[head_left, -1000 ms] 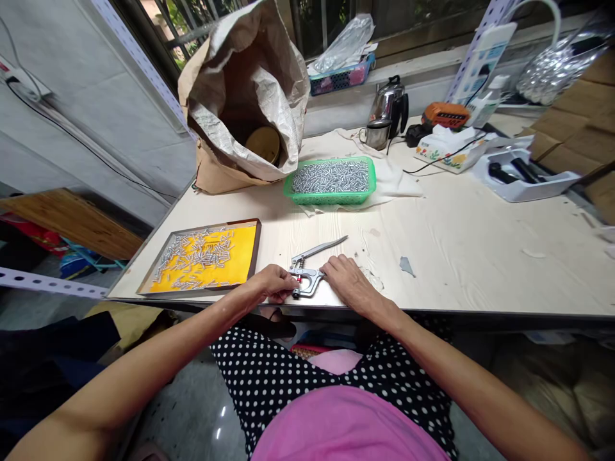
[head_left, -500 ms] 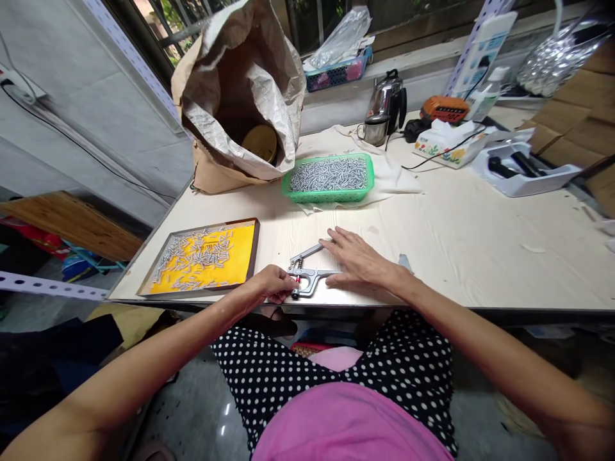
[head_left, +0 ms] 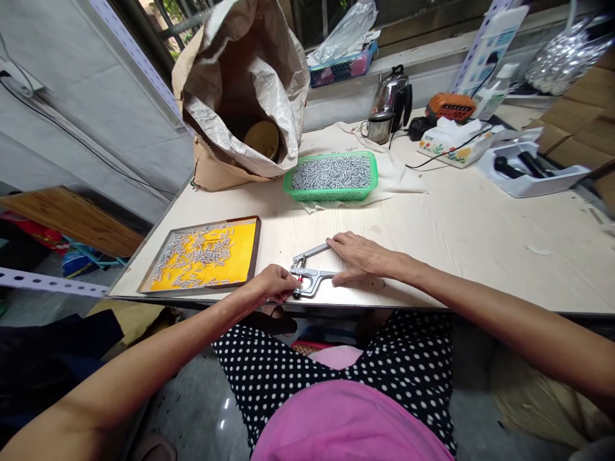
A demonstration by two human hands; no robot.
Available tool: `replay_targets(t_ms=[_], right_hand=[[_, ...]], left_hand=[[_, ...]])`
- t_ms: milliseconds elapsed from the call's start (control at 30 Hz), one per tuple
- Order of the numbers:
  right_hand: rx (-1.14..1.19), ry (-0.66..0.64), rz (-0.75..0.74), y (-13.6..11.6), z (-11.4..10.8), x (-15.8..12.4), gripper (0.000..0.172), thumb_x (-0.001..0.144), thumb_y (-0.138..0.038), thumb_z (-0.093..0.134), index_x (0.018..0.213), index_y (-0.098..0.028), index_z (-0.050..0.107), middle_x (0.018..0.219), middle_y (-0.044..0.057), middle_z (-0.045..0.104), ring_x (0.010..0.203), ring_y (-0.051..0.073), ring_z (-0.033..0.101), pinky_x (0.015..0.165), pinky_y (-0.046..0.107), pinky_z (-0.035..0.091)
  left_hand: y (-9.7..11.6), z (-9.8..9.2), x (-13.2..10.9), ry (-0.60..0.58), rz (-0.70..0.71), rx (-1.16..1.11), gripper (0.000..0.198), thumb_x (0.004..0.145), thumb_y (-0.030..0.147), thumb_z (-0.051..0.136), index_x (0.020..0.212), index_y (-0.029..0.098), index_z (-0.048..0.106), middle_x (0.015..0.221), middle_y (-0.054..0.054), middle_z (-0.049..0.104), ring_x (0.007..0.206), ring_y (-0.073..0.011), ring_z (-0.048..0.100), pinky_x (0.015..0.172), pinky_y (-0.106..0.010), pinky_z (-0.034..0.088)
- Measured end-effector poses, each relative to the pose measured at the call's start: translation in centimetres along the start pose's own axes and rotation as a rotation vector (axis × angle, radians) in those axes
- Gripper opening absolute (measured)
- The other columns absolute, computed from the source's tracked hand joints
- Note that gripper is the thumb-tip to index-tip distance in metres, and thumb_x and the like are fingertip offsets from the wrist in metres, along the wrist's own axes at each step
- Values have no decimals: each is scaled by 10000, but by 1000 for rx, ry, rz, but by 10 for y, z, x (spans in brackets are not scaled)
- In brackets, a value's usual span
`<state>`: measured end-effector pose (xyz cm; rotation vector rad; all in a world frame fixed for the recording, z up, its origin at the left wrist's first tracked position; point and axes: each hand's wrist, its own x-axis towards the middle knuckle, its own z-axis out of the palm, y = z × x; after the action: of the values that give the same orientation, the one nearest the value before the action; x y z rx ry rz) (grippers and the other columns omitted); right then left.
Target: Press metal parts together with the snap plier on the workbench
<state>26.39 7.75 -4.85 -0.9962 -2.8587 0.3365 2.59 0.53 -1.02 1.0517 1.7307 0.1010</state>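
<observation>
A pair of grey metal snap pliers (head_left: 313, 275) lies on the table near its front edge, handles spread apart and a spring between them. My right hand (head_left: 358, 257) is around the handle ends, fingers on the upper handle and thumb by the lower one. At the jaw end, my left hand (head_left: 277, 283) is closed in a pinch beside a small red part of the pliers. Whatever sits between those fingertips is too small and hidden to name. To the left, a shallow tray (head_left: 254, 253) with a yellow bottom holds many small silver metal pieces (head_left: 204, 250).
Behind the pliers stands a green basket (head_left: 331, 194) full of similar silver pieces. A large open paper sack (head_left: 216, 160) is at the back left. Farther right are a metal kettle (head_left: 391, 96), a metal cup (head_left: 378, 128), a tissue box (head_left: 451, 150) and a white tray (head_left: 538, 186).
My right hand has drawn its fingers in around the handle ends, and its forearm has swung up over the table. My left hand stays pinched at the jaws. The camera view has shifted slightly.
</observation>
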Motion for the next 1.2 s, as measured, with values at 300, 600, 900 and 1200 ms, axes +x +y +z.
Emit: replay_targets(t_ms=[300, 600, 900, 1200], right_hand=[[-44, -48, 78, -11, -8, 5, 639, 654, -563, 798, 1087, -131, 612, 1097, 143, 581, 970, 297, 511, 732, 371, 417], [-28, 4, 87, -22, -9, -3, 380, 746, -415, 793, 967, -157, 624, 1016, 101, 607, 945, 257, 531, 720, 342, 408], [28, -36, 93, -22, -12, -12, 611, 681, -450, 824, 1151, -139, 588, 1081, 118, 572, 972, 259, 520, 767, 348, 449], [-133, -42, 112, -29, -13, -10, 309, 769, -366, 764, 944, -134, 659, 919, 111, 625, 875, 251, 565, 744, 352, 428]], left_hand=[[-3, 3, -1, 24, 45, -25, 313, 696, 394, 770, 607, 147, 599, 469, 47, 506, 443, -86, 458, 459, -211, 382], [-13, 14, -11, 477, 614, 471, 218, 887, 355, 581, 830, 168, 676, 892, -65, 641, 833, -195, 597, 733, -288, 461], [26, 23, 24, 229, 982, 867, 557, 874, 475, 621, 1298, 135, 498, 1227, -149, 582, 1107, -285, 505, 958, -428, 434], [34, 31, 29, 216, 1021, 903, 351, 906, 386, 572, 1150, 134, 569, 1071, -112, 580, 1006, -256, 497, 866, -387, 451]])
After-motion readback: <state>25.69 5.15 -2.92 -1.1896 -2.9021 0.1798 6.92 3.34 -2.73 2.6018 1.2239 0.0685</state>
